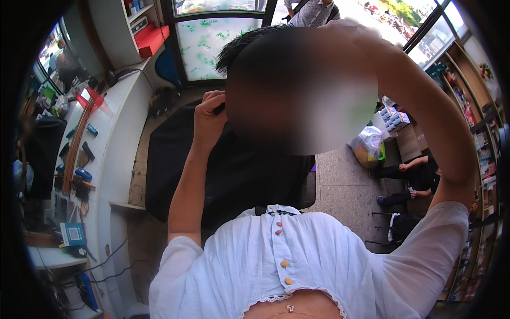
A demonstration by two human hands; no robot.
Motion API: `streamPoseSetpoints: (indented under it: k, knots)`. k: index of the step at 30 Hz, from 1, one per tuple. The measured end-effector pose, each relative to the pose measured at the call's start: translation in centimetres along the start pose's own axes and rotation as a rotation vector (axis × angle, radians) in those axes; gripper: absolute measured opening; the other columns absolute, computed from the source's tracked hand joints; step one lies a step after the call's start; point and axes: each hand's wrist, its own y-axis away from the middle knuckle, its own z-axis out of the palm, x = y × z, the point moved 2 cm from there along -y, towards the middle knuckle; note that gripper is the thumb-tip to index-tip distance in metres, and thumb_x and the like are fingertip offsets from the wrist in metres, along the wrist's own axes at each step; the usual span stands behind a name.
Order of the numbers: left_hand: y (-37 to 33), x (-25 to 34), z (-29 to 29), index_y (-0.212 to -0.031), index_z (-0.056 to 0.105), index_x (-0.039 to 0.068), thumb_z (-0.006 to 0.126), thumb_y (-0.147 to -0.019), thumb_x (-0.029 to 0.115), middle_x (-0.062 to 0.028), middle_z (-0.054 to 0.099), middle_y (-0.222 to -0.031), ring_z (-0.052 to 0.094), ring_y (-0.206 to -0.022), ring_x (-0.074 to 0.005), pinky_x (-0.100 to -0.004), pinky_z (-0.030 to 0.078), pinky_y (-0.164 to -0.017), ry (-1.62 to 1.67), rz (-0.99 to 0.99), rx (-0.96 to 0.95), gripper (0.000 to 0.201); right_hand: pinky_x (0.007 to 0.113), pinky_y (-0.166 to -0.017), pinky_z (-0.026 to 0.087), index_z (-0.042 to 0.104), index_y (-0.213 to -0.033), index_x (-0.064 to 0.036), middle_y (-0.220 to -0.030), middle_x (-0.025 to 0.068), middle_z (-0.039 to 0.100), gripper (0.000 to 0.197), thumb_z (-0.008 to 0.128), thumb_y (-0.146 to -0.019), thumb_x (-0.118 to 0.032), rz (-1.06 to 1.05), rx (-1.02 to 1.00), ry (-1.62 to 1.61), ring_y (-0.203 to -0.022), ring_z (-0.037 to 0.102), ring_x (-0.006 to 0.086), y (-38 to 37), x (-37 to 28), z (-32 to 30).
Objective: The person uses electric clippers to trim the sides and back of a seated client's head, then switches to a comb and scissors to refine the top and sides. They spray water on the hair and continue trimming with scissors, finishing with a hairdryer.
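A person with short dark hair (234,50) is close in front of me, draped in a black cape (178,154); a blur covers most of the head. Beside the left side of that head, my left hand (209,110) is closed, with a small dark thing showing at its fingers that I cannot make out. My right arm arches up from the right, and my right hand (348,33) is at the top of the head. Blur hides its fingers and anything they hold.
Brushes, combs and bottles lie along the white counter (119,125) at left, before a mirror. Cables (109,252) hang below. A red box (151,40) sits farther back. At right are a plastic bag (366,143), a seated person (419,175) and full shelves (486,175).
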Motion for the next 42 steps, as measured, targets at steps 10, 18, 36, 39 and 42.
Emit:
streamPoseSetpoints:
  k: [10,18,36,39,42]
  knots:
    - [0.6,-0.7,-0.5,-0.107,0.063,0.0,0.062,-0.079,-0.005,-0.005,0.064,-0.098,0.059,-0.091,-0.011,-0.0215,0.045,-0.083,0.31,-0.138,0.16,0.028,0.036,-0.063,0.052,0.069,-0.075,-0.0031,-0.074,0.0129,0.066,0.013,0.064,-0.07,-0.014,-0.084,-0.037,-0.119,-0.073,0.066,0.025,0.1,-1.3,-1.5]
    - [-0.9,-1.0,-1.7,-0.106,0.063,-0.001,0.064,-0.082,0.001,-0.0019,0.063,-0.095,0.056,-0.084,-0.0069,-0.0182,0.044,-0.075,0.318,-0.248,0.291,0.025,0.037,-0.076,0.048,0.062,-0.087,-0.0002,-0.084,0.0144,0.062,0.04,0.076,-0.058,-0.024,0.164,0.045,-0.197,-0.082,0.062,0.0268,0.0,1.3,0.7]
    - [-3.1,6.8,0.4,-0.093,0.068,0.003,0.068,-0.074,0.006,-0.0043,0.063,-0.088,0.055,-0.081,-0.0165,-0.0258,0.045,-0.075,-0.27,0.022,0.099,0.019,0.04,-0.074,0.048,0.059,-0.102,-0.0019,-0.087,0.0157,0.062,0.036,0.067,-0.068,-0.009,0.037,0.174,-0.458,-0.085,0.062,0.0299,2.0,3.1,8.6]
    - [-3.0,8.2,1.9,-0.086,0.067,0.005,0.065,-0.069,0.006,-0.0056,0.064,-0.087,0.055,-0.082,-0.0217,-0.0307,0.046,-0.076,-0.469,0.25,-0.116,0.017,0.04,-0.074,0.048,0.06,-0.097,0.0001,-0.078,0.0174,0.062,0.028,0.064,-0.07,-0.005,0.08,0.204,-0.517,-0.08,0.063,0.0306,1.1,3.5,9.1]
    - [-4.3,8.8,1.5,-0.095,0.068,0.006,0.065,-0.075,0.0,-0.0039,0.063,-0.085,0.055,-0.082,-0.0187,-0.0275,0.044,-0.076,-0.661,0.263,-0.002,0.021,0.039,-0.07,0.048,0.06,-0.097,0.0,-0.079,0.016,0.062,0.035,0.07,-0.068,-0.015,0.087,0.256,-0.59,-0.078,0.063,0.0295,1.2,4.4,11.1]
